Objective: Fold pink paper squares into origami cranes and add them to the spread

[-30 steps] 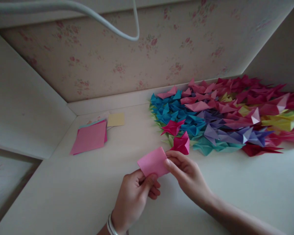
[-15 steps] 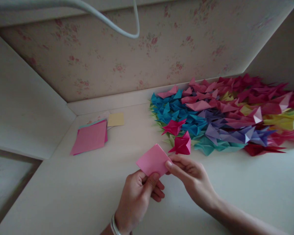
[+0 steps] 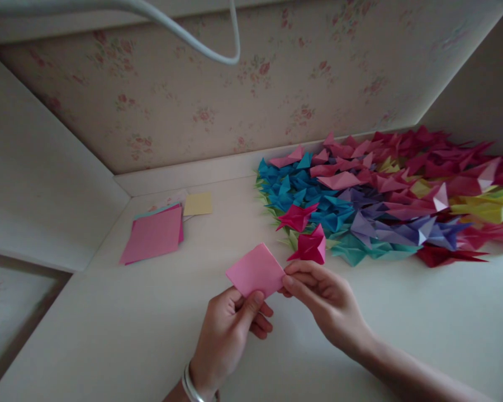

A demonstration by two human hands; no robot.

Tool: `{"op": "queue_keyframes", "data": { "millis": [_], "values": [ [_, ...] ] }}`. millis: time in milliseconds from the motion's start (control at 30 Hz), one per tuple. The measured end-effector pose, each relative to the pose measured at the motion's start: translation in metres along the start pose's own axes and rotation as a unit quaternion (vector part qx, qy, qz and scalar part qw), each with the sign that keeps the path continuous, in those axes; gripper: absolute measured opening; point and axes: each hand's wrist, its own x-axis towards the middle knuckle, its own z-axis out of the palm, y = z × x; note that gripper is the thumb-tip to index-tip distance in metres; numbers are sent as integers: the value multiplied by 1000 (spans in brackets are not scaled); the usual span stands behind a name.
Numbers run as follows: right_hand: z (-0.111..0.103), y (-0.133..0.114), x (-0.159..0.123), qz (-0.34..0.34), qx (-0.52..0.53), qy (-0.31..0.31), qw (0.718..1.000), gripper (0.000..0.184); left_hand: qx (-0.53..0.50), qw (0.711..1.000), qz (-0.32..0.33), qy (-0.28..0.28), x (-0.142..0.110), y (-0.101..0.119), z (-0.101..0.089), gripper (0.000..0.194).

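A small pink square of folded origami paper [image 3: 255,269] is held up above the white desk, one corner pointing away from me. My left hand [image 3: 232,329] grips its near edge, thumb on top and fingers underneath. At the right corner, the thumb and fingertips of my right hand [image 3: 322,298] pinch the paper. Just beyond that hand lie two magenta folded paper pieces, one nearer [image 3: 311,245] and one farther [image 3: 297,217]. The underside of the held paper is hidden.
A big pile of folded paper cranes [image 3: 385,195] in many colours spreads along the back right. At the left lies a stack of pink paper sheets [image 3: 153,235], beside a pale yellow square [image 3: 198,204]. A white cable [image 3: 193,44] hangs above, before the flowered wall.
Both hands have shifted slightly left with the pink paper, the left hand more than the right. The paper stays pinched in both.
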Motion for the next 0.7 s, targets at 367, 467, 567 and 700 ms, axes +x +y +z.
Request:
{"op": "queue_keyframes", "data": {
  "millis": [367,467,567,700],
  "values": [
    [0,6,-2,-31,-21,29,999,17,9,1000,0,-8,0,1,2,39],
    [1,7,0,-9,5,23,1000,23,12,1000,-1,1,0,1,0,40],
    [2,7,2,16,22,-12,1000,27,14,1000,6,7,0,0,-2,39],
    [3,5,0,27,-8,-67,997,22,11,1000,12,2,0,-2,-5,36]
  ]
}}
